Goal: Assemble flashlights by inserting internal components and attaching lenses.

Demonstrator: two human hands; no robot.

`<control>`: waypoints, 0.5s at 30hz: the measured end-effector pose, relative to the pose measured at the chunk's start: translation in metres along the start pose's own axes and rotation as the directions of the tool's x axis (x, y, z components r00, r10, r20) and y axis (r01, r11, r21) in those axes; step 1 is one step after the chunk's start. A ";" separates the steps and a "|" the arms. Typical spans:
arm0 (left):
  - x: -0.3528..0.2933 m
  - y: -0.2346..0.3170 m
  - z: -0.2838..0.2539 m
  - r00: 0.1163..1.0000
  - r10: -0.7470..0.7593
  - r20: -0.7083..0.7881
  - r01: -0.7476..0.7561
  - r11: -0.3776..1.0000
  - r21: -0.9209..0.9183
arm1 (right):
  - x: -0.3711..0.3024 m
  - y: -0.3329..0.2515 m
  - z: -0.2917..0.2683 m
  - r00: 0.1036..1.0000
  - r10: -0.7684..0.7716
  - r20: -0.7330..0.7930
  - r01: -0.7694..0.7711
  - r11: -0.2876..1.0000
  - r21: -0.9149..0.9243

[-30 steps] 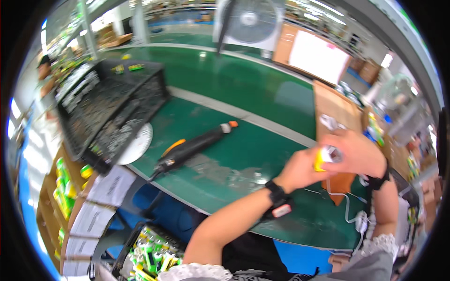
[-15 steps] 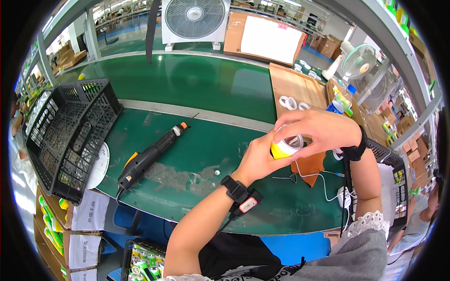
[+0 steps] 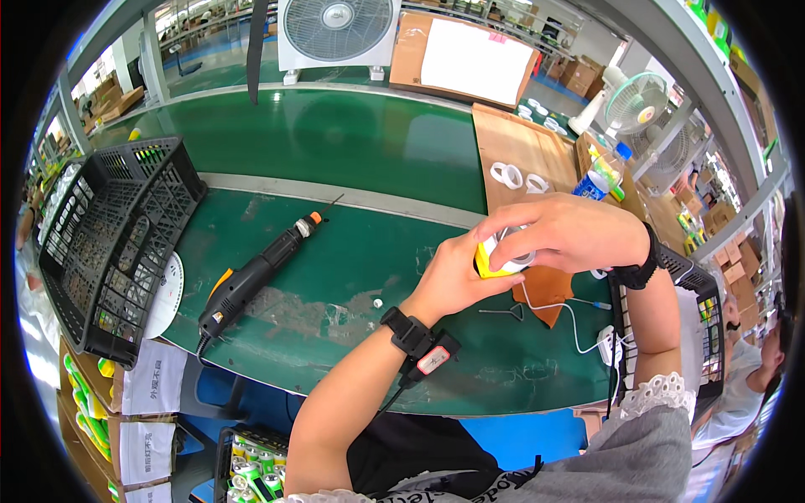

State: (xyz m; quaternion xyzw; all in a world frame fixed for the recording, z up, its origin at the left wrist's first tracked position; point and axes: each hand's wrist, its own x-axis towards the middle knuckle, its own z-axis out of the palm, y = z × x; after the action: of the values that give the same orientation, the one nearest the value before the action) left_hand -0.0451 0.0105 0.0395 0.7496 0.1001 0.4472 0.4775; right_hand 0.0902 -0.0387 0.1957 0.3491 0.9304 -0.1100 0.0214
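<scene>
Nearest, lower L: black plastic crate [image 3: 223, 459] w/ green-and-yellow cylinders [image 3: 267, 484], low beside the table [image 3: 369, 260]. Just above table, R of centre: short yellow-and-white cylinder [image 3: 485, 262], tilted, silvery inside at its end. L hand [image 3: 453, 277] wraps its side; R hand [image 3: 579, 230] curls over the end, thumb & fingers round the rim, so both hands grip it. Fingertips partly hidden.

Handling (my guess): light, stiff shell, prob. smooth & a bit slippery; end could scratch or dent. Best hold = L round the body, R at the rim, no hard squeeze.

On table nearby: white cable [image 3: 576, 331], thin metal T-shaped tool [image 3: 501, 312], orange-brown flat scrap [image 3: 549, 289] just below R hand. Well L: black power screwdriver [image 3: 251, 281] w/ orange collar. Farther: white rings [image 3: 506, 175] on tan wooden board [image 3: 503, 134], then white box fan [image 3: 338, 17] at back.
</scene>
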 end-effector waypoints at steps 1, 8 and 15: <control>0.000 0.001 0.000 1.000 -0.001 0.000 0.001 1.000 0.000 | 0.000 0.001 0.000 1.000 -0.001 0.000 0.001 1.000 0.001; 0.000 -0.004 0.004 0.999 0.020 0.031 -0.018 0.998 -0.056 | 0.001 -0.004 -0.008 0.990 0.138 0.039 -0.138 0.990 -0.014; 0.001 0.000 0.004 0.999 0.029 0.035 -0.029 0.999 -0.016 | 0.003 -0.005 -0.002 0.973 0.228 -0.034 -0.228 0.974 0.000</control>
State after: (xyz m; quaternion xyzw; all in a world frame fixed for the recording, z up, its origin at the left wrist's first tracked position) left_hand -0.0416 0.0081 0.0394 0.7550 0.0774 0.4416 0.4785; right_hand 0.0846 -0.0395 0.1979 0.4555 0.8845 -0.0992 0.0186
